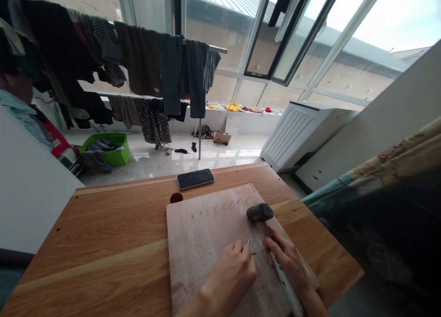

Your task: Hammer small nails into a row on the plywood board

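Note:
My left hand (237, 266) is closed in a pinch over a wooden board (189, 243), and a nail (248, 242) sticks up at its fingertips. My right hand (285, 257) is wrapped round the handle of a mallet (260, 212), whose dark, rounded head sits above the board's right side. The mallet's pale handle runs back toward me under the palm. Along the board's far part, several nails (230, 204) stand in a row, some leaning, in line with small dark holes (200, 212). More small dark marks dot the middle of the board.
The board lies on a wooden table (113, 234). Beyond it are a black phone (195, 178) and a round dark hole or disc (176, 197). Behind the table stand a laundry rack (200, 138), a green basket (120, 154) and a white ribbed cabinet (289, 133). A curtain (379, 170) hangs at right.

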`<action>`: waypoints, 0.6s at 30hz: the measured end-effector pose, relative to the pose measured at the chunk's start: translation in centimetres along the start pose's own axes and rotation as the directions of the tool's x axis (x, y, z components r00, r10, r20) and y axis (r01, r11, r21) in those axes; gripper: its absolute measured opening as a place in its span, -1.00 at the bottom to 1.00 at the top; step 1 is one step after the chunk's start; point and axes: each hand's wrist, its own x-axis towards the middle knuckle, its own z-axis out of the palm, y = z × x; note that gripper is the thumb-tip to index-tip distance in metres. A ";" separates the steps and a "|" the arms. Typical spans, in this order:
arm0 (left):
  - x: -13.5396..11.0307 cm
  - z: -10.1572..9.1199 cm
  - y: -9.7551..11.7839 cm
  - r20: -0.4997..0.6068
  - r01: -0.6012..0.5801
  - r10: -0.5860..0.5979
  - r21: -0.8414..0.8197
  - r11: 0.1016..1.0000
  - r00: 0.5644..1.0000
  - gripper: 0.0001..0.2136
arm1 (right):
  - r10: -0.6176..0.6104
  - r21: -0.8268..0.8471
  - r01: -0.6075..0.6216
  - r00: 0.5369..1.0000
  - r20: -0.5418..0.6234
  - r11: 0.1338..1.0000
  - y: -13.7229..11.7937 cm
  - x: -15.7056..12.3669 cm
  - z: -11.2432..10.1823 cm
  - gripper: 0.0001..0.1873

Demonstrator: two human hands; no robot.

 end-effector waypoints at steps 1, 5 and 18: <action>0.0 -0.2 0.0 0.025 0.014 -0.014 -0.014 1.000 1.000 -0.92 | -0.001 0.019 0.000 1.000 0.010 1.000 -0.3 0.0 0.1 -0.43; 0.2 -0.2 -0.3 0.087 0.052 -0.045 -0.074 0.996 0.995 -0.93 | -0.004 0.061 0.002 1.000 0.022 0.998 -1.2 -0.1 0.2 -0.49; -0.4 1.0 -2.9 0.049 -0.011 0.019 -0.170 0.985 0.999 -0.85 | -0.010 -0.110 0.005 0.999 -0.045 0.994 2.5 0.4 -1.2 -0.29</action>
